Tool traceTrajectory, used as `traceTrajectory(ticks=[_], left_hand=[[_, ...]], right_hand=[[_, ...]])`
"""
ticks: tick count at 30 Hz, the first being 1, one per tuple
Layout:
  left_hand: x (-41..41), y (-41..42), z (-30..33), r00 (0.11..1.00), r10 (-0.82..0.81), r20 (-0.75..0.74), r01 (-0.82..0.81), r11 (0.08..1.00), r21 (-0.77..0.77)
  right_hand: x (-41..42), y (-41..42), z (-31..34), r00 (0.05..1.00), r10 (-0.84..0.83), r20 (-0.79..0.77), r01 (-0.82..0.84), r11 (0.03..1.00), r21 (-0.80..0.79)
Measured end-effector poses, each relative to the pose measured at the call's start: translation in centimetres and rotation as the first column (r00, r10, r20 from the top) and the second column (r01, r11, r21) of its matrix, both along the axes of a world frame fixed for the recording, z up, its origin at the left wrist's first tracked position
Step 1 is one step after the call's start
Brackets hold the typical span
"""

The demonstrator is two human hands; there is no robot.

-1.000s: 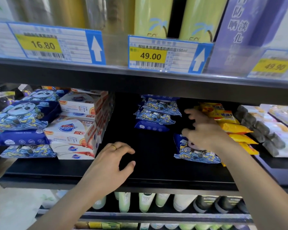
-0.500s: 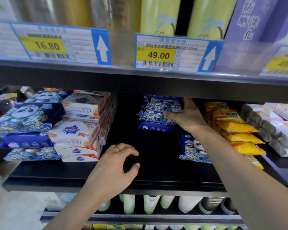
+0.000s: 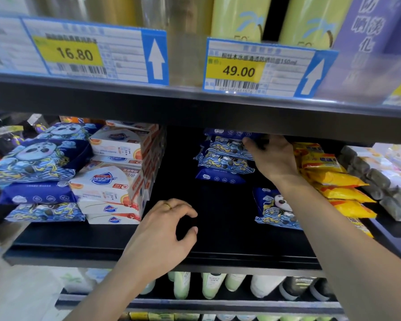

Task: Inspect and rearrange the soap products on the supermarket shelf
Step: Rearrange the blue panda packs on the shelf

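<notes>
**shelfwatcher:** While the right hand (image 3: 272,158) is reaching to the far middle of the black shelf (image 3: 218,242), its fingers curl round the edge of the blue soap stack (image 3: 225,156). Those are soft, crinkly plastic packs with a wave print, lying flat, long axis running left to right. One pack has its plain blue back facing out.

**aisle9:** And the other hand?

**shelfwatcher:** The left hand (image 3: 164,230) sits at the near edge of the shelf, fingers loosely bent, gripping nothing, with a gold ring (image 3: 167,205) on one finger. A single panda soap pack (image 3: 276,208) lies flat near the right forearm, panda face up.

**aisle9:** What else is on that level?

**shelfwatcher:** Left side has white cardboard soap boxes (image 3: 116,181) stacked in rows, with more blue panda packs (image 3: 33,167) piled beside them. Right of the stack are glossy yellow packs (image 3: 331,179), overlapping like shingles, then pale wrapped bars (image 3: 380,179). Price tags (image 3: 239,70) read 16.80 and 49.00 above.
</notes>
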State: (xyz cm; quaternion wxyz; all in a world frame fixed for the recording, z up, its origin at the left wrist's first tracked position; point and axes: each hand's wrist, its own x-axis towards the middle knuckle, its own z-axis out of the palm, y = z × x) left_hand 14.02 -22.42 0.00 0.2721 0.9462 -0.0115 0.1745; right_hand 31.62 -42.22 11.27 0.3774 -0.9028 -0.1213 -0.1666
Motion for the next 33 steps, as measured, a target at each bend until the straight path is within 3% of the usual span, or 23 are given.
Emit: traceTrajectory(ticks=[6, 13, 18, 24, 28, 33], left_hand=[[0.0, -0.1, 0.1, 1.0, 0.012, 0.009, -0.012, 1.0, 0.005], [-0.2, -0.1, 0.4, 1.0, 0.014, -0.015, -0.014, 1.0, -0.01], [-0.2, 0.0, 0.6, 0.999, 0.025, -0.035, -0.028, 0.997, -0.066], [-0.4, 0.0, 0.9, 0.998, 0.031, -0.053, -0.037, 0.991, -0.131], [-0.6, 0.1, 1.6, 0.999, 0.017, -0.032, -0.026, 0.947, -0.319], [-0.7, 0.5, 2.3, 0.999, -0.037, -0.014, 0.021, 0.789, -0.614]], right_hand=[[0.5, 0.5, 1.1, 0.994, 0.102, -0.042, -0.104, 0.993, -0.052], [1.1, 0.2, 1.3, 0.993, 0.067, -0.095, -0.082, 0.983, -0.166], [0.8, 1.0, 0.6, 0.986, 0.009, 0.169, 0.019, 0.986, -0.165], [-1.9, 0.7, -1.3, 0.922, 0.089, 0.377, -0.124, 0.99, 0.07], [-4.3, 0.6, -3.1, 0.903, 0.117, 0.413, -0.205, 0.963, 0.177], [-9.0, 0.7, -5.7, 0.913, 0.141, 0.383, -0.236, 0.948, 0.213]])
